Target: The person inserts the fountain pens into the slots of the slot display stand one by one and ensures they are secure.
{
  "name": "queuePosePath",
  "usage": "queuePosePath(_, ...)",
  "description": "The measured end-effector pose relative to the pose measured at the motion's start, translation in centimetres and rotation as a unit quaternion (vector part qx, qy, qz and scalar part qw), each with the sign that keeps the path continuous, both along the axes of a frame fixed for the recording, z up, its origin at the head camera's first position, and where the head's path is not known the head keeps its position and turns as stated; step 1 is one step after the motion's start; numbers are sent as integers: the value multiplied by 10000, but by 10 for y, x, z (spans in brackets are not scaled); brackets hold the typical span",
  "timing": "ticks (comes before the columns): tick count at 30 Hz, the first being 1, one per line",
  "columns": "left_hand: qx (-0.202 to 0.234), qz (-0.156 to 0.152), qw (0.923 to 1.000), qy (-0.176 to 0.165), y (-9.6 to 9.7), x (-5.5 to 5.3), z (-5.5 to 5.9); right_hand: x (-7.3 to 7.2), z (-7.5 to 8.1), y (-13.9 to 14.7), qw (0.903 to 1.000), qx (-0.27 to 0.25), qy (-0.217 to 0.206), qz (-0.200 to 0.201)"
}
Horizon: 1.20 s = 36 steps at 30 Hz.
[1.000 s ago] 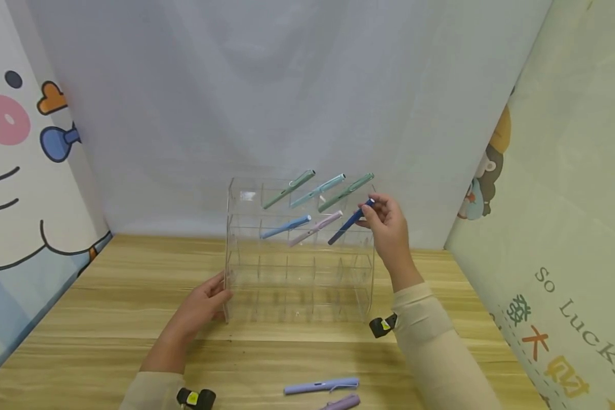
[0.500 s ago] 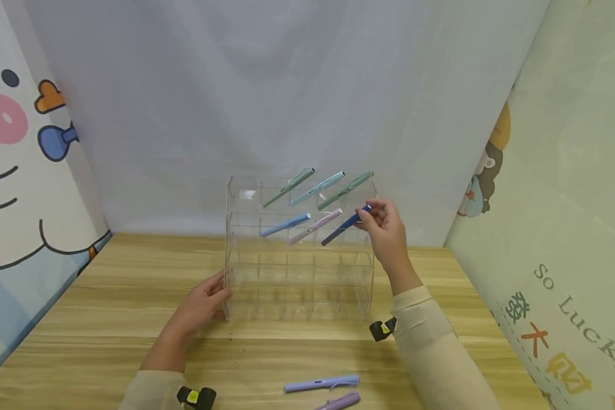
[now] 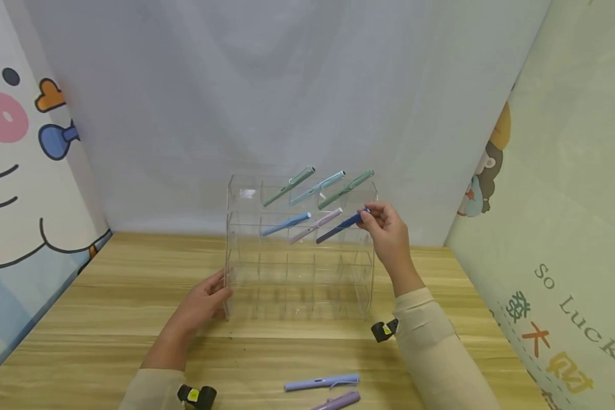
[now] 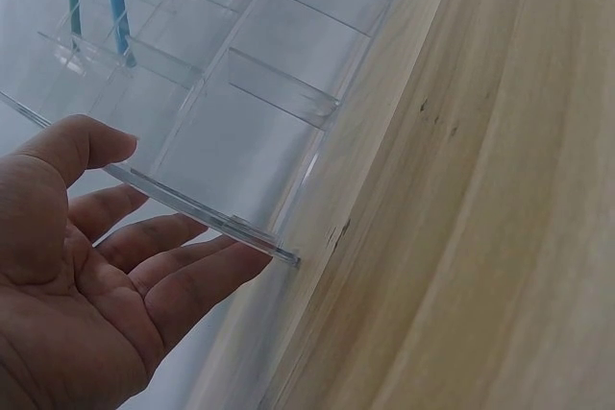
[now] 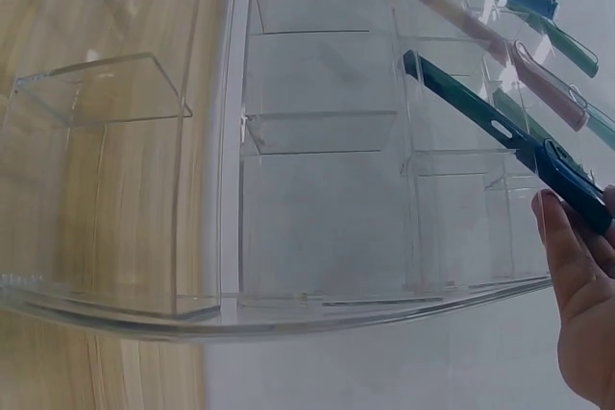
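A clear acrylic pen rack (image 3: pixel 299 273) with tiers of compartments stands on the wooden table. My right hand (image 3: pixel 388 230) pinches the upper end of a dark blue pen (image 3: pixel 338 228). Its lower end slants down to the left into the second tier, beside a light purple pen (image 3: pixel 315 226) and a blue pen (image 3: pixel 285 224). In the right wrist view, the dark blue pen (image 5: pixel 471 103) has a clip close to the fingertips. My left hand (image 3: pixel 201 302) grips the rack's left side panel. The left wrist view shows the thumb and fingers (image 4: pixel 197 285) on opposite faces of that panel.
Two green pens (image 3: pixel 289 187) (image 3: pixel 346 189) and a pale turquoise pen (image 3: pixel 318 188) lean in the top tier. A lavender pen (image 3: pixel 322 382) and a purple pen (image 3: pixel 338 401) lie on the table (image 3: pixel 256 364) in front. A white curtain (image 3: pixel 287 85) hangs behind the rack.
The right hand has lowered slightly, and the dark blue pen has slid down and left into the second tier at a flatter slant. The left hand stays at the rack's side.
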<state>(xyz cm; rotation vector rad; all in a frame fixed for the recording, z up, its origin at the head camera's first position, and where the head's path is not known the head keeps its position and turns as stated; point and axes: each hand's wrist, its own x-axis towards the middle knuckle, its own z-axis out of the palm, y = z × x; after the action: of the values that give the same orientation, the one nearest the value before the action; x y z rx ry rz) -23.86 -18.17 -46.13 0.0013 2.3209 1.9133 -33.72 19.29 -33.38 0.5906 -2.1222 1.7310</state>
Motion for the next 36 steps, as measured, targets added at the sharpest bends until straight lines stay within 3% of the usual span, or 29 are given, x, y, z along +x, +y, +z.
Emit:
queuePosePath(11, -21, -5, 10000, -19, 1, 0, 2, 3, -3, 4, 9984, 252, 359, -355)
queuePosePath(21, 5, -56, 10000, 37, 1, 0, 2, 6, 0, 9, 9977, 410, 257, -473)
queuePosePath(29, -12, -46, 10000, 37, 0, -2, 0, 18, 11, 22, 9972, 388, 307, -565)
queuePosePath(36, -15, -76, 9999, 67, 0, -1, 1, 33, 2, 39, 9949, 641, 443, -643)
